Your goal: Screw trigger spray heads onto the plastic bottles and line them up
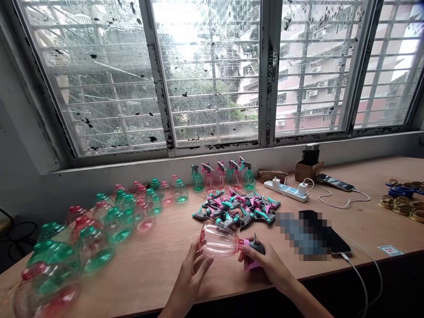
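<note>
A clear pink bottle [219, 240] lies on its side just above the wooden table [159, 260], held between both hands. My left hand [194, 265] curls its fingers round the bottle's base. My right hand [265, 260] grips the grey and pink trigger spray head [255, 248] at the bottle's neck. Behind the bottle lies a pile of loose spray heads [236, 207] in pink, teal and grey.
Several capped pink and green bottles [99, 225] crowd the table's left side. Several finished spray bottles [225, 176] stand by the window wall. A power strip [286, 191], two phones on cables [334, 182], a small box [308, 170] and gold lids [402, 205] lie to the right.
</note>
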### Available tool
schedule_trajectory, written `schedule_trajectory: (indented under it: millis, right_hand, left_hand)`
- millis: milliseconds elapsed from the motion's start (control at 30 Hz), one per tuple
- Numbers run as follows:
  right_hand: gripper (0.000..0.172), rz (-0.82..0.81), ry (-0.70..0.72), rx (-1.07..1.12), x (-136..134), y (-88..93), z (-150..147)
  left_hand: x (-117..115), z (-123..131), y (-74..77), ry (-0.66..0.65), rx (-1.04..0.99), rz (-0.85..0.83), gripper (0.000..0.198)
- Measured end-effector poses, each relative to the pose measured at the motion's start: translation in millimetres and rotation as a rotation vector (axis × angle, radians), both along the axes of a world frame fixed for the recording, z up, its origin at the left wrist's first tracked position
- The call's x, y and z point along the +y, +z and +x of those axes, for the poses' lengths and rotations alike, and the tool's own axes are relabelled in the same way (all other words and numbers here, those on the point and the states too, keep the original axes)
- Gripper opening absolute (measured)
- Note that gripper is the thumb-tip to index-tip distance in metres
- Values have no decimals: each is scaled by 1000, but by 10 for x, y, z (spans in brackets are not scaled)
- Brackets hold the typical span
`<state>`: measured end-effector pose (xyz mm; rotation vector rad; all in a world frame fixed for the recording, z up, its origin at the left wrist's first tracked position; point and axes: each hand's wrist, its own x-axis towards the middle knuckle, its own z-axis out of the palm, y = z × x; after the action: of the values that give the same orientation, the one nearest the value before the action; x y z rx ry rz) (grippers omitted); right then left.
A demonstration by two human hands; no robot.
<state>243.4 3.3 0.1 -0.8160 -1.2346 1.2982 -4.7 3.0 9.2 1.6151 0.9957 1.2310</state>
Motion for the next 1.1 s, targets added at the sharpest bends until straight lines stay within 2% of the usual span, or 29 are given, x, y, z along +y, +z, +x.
schedule_trajectory:
  millis: [200,433,633,833,1000,1100]
  right_hand:
    - [43,3,0,-22,6,-7,0]
    - [41,12,-6,-21,12,13,-3]
    - [38,18,6,-3,1,1,-3]
    - [36,21,-7,9,-5,17,-5]
    - [36,22,10,11,4,6,-8]
    - [37,22,17,2,12,-13,-6]
  left_hand:
    - [-48,51,77,-47,-76,-15,50]
    - [14,-11,3,45,17,36,57]
    - [24,-4,-18,-25,-93,32,45]
    - [54,-45,-45,44,3,85,47]
    - [-9,1,18,48,-13,46,52]
    - [-47,44,56,45,-74,25,47]
